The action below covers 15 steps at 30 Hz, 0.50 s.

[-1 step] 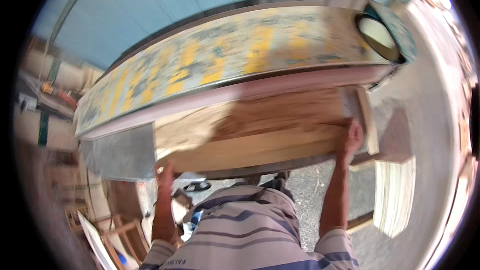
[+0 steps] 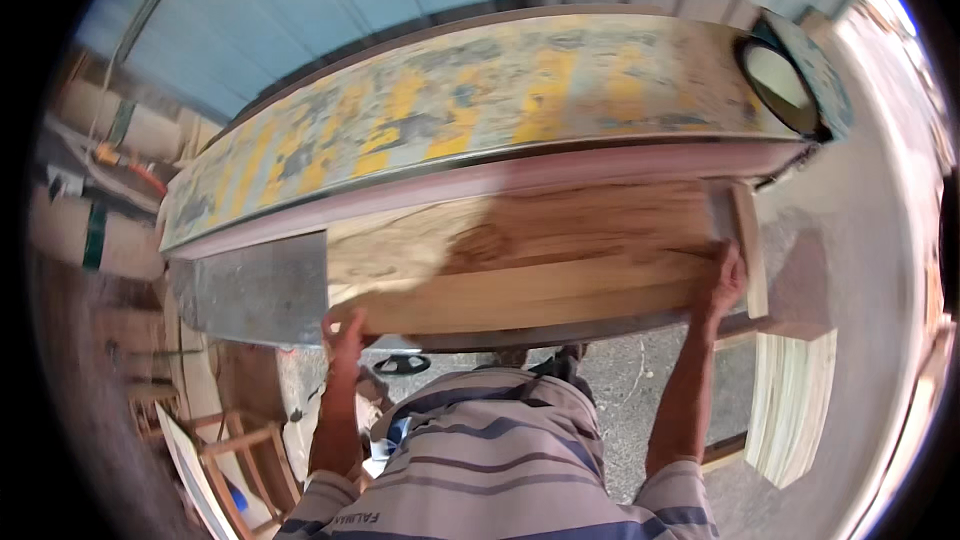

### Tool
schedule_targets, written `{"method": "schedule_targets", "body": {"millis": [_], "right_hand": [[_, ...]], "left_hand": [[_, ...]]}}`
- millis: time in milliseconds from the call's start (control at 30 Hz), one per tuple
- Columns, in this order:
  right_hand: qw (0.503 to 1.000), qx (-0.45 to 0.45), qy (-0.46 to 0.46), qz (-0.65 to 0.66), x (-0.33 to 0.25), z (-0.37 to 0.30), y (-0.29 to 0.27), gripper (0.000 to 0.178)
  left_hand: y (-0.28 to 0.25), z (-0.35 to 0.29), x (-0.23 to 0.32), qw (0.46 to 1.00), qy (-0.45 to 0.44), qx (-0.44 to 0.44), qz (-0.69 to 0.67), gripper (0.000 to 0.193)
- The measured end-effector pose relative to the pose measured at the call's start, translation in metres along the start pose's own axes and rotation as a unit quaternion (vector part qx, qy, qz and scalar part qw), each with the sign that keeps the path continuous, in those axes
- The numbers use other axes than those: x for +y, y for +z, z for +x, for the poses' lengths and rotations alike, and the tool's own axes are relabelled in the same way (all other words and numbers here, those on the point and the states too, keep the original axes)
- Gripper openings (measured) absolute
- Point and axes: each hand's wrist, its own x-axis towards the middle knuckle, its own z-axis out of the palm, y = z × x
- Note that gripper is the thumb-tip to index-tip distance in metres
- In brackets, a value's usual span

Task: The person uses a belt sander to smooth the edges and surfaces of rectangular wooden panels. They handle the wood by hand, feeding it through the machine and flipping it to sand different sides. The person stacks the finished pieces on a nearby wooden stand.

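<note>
The wooden board (image 2: pixel 570 240) was over the grey metal tabletop (image 2: pixel 250 285), beside a pink strip (image 2: pixel 640 162); whether it rested fully, I couldn't tell. The left hand (image 2: pixel 346 328) was clamped on its near left corner, the right hand (image 2: pixel 725 280) on its right end — a wide hold, probably for balance. Beyond stretched a yellow-striped beam (image 2: pixel 470 95); rightward stood pale stacked boards (image 2: pixel 795 405).

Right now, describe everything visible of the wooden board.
The wooden board is long and brown, with wavy darker grain; its smoother near band may be a separate piece. It lies along a grey metal table, beside a pink rail, partly sunlit at left, shaded at right. The left hand touches its near left corner, the right hand its right end.
</note>
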Motion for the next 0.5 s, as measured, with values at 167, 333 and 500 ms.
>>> {"method": "schedule_targets", "body": {"millis": [167,333,500], "right_hand": [[0.992,0.024,0.012,-0.127,-0.011,0.003,0.004,0.043],[0.994,-0.022,0.039,-0.102,-0.033,-0.046,0.039,0.043],[0.994,-0.022,0.09,-0.062,-0.02,-0.036,0.03,0.042]], "left_hand": [[0.007,-0.021,0.015,1.0,0.008,0.02,-0.022,0.065],[-0.039,0.021,0.006,0.999,-0.024,0.016,-0.025,0.065],[-0.038,0.012,0.009,0.999,-0.015,0.011,-0.043,0.07]]}}
